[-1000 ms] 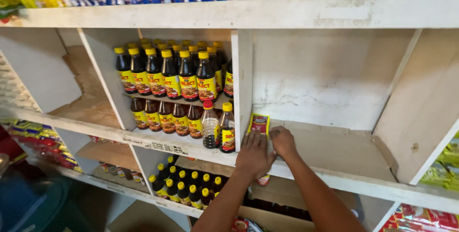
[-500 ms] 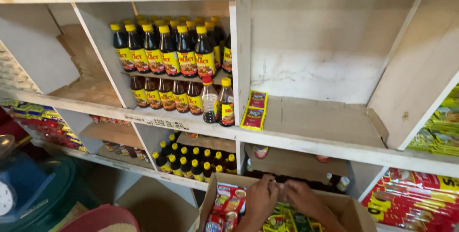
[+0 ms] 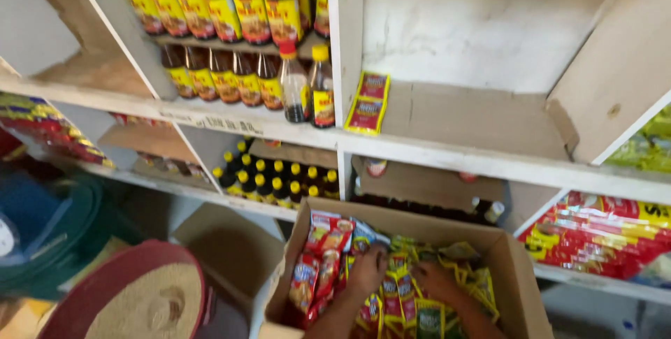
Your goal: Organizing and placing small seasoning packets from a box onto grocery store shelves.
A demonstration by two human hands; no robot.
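Both my hands are down inside an open cardboard box (image 3: 514, 269) full of small sauce sachets (image 3: 328, 255), red ones at the left and yellow-green ones at the right. My left hand (image 3: 368, 269) rests on the red sachets with its fingers curled into them. My right hand (image 3: 435, 281) lies on the yellow-green sachets beside it. Whether either hand grips a sachet is hidden. A strip of red and yellow sachets (image 3: 368, 103) lies flat on the white shelf (image 3: 482, 154) above, against the divider.
Dark sauce bottles (image 3: 231, 10) with yellow caps fill the shelf compartments at the left, on three levels. Red packets (image 3: 601, 234) lie on the lower right shelf. A round red-rimmed woven tray (image 3: 133, 297) and green basins (image 3: 49, 234) stand at the lower left.
A second ago both hands were setting the sachet strip on the shelf. They have since dropped into the box, and my view has tilted down and closer.
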